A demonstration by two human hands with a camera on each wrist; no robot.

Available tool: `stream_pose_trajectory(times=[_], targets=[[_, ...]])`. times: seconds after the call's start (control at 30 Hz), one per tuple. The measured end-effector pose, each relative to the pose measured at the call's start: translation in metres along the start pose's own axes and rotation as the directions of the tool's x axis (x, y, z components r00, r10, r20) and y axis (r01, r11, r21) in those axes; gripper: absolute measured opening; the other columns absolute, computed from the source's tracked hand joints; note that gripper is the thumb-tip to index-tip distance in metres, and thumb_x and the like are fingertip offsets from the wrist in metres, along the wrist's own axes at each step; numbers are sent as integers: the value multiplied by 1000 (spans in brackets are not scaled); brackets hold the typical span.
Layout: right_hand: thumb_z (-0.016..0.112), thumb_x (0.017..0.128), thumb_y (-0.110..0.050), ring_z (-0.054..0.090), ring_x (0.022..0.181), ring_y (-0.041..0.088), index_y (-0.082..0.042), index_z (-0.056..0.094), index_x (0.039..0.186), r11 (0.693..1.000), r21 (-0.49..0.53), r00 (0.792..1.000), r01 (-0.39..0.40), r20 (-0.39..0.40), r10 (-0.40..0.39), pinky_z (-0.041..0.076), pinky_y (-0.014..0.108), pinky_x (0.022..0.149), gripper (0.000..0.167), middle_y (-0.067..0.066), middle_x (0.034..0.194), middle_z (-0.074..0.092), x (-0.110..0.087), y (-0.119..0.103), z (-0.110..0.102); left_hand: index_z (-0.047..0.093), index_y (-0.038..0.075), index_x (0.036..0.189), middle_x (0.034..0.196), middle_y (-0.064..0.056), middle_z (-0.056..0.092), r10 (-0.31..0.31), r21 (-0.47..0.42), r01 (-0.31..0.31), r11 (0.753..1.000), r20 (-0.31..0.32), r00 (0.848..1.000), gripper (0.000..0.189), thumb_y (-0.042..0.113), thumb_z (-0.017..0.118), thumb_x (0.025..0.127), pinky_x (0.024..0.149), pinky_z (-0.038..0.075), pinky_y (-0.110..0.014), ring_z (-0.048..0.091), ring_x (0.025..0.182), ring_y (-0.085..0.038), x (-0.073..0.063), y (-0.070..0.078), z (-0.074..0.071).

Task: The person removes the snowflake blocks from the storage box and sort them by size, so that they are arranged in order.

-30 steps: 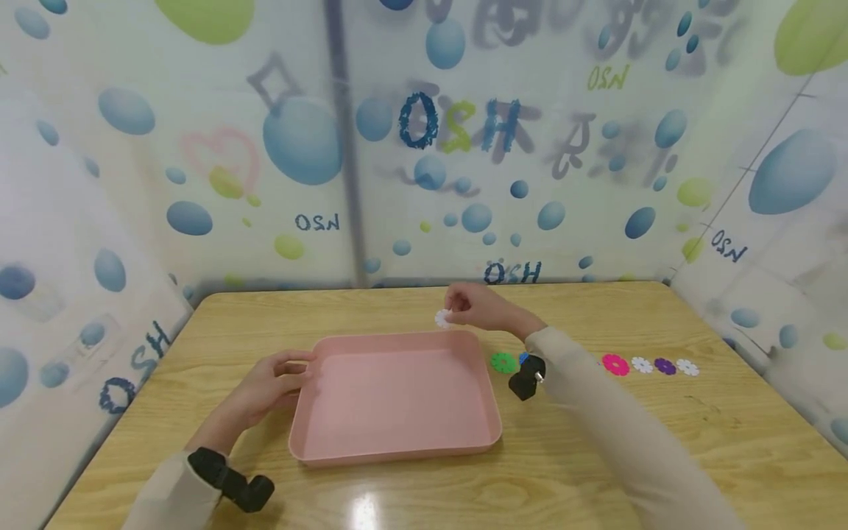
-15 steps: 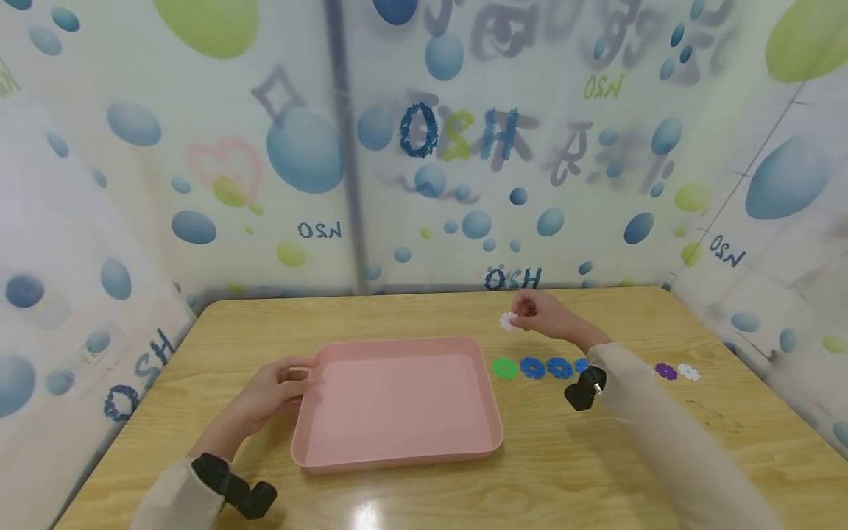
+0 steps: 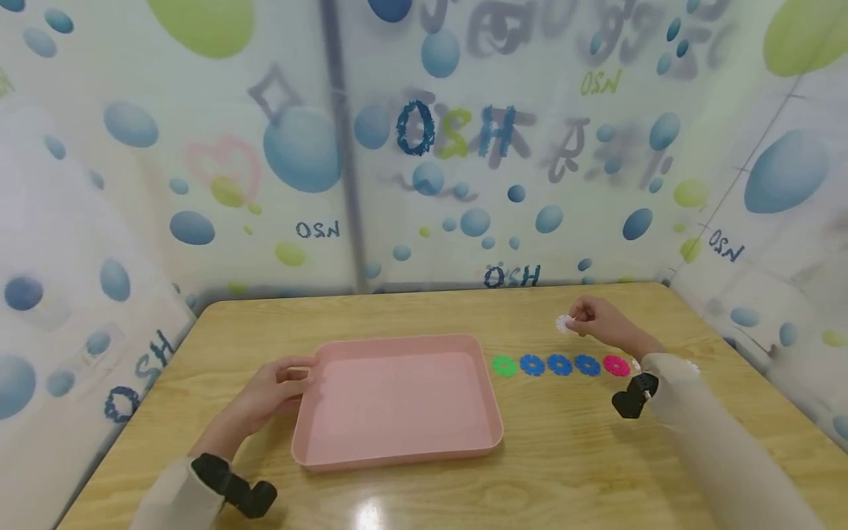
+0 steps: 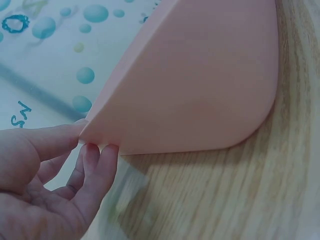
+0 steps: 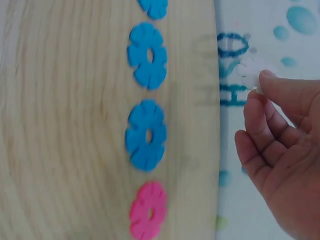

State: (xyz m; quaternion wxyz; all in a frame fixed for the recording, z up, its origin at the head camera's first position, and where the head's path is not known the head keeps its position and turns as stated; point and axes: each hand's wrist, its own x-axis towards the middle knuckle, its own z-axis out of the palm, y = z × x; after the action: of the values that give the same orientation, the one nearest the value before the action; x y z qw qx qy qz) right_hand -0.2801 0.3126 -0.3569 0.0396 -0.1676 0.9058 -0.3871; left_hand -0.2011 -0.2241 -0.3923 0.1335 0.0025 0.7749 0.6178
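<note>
A pink tray (image 3: 397, 405) lies on the wooden table, and my left hand (image 3: 274, 386) holds its far left corner. In the left wrist view, the fingers of my left hand (image 4: 55, 185) meet the tray corner (image 4: 190, 85) from both sides of the rim. My right hand (image 3: 606, 324) pinches a white flower-shaped disc (image 3: 565, 323) between thumb and fingers, above the table behind the row. The right wrist view shows this white disc (image 5: 252, 70) at the fingertips of the right hand (image 5: 285, 145). Its far side is partly hidden.
Right of the tray runs a row of flower discs: green (image 3: 505, 366), several blue (image 3: 559, 365), then pink (image 3: 617, 366). Further discs are partly covered by the right sleeve (image 3: 702, 412). A patterned curtain (image 3: 424, 221) stands behind the table (image 3: 570, 471).
My right hand has carried the white disc rightward from behind the tray to behind the row, uncovering the blue discs. My left hand has stayed at the tray's corner.
</note>
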Motion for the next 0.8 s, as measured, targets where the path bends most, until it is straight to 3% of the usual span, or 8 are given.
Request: stream_pose_trajectory(times=[0.33,0.6,0.8], targets=[[56,92,-12,57,75,26,9,47,101,994,-32,991,-108,-77,106,50,35,67,24,17,84,59,-31,37,-20,39,-8,132,123,-28,43,-6,3,6,1000,1,1000,46,6,55,91,79,52,-37,58,96,-23,-1,0,2],[56,92,-17,54,73,18,11,46,103,978,-97,975,-186,-144,171,49,26,59,31,14,85,57,-52,56,-36,37,-9,132,124,-29,42,2,-1,-2,1000,7,1000,46,6,55,91,79,52,-37,58,96,-22,-1,-1,2],[56,92,-15,58,73,21,13,45,102,969,-113,964,-221,-178,199,50,24,59,32,18,86,58,-62,70,-43,38,-8,132,124,-29,41,3,-5,-3,1000,7,1000,47,6,55,91,79,52,-37,58,96,-22,-1,-1,1]])
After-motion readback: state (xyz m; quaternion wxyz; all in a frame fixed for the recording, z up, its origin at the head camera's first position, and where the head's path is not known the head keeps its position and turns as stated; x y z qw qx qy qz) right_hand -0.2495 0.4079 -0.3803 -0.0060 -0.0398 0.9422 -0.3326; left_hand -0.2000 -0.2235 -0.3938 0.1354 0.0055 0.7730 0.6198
